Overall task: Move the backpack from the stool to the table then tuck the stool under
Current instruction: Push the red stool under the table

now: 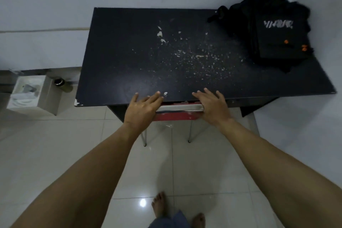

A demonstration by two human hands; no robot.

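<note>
The black backpack (pixel 273 29) lies on the far right corner of the dark, scratched table (pixel 129 65), partly over the edge. The red stool (pixel 175 115) with a chrome rim and thin metal legs sits mostly beneath the table's front edge; only its near edge shows. My left hand (pixel 143 109) rests at the left end of the stool's rim, fingers spread toward the table edge. My right hand (pixel 211 106) is at the right end of the rim, fingers spread too. Whether the palms touch the stool I cannot tell.
A white wall stands behind the table. A grey box (pixel 31 96) with white things inside sits on the floor at the left, a small dark cup (pixel 59 81) beside it. Pale glossy tiles cover the floor; my bare feet (pixel 161 205) stand below.
</note>
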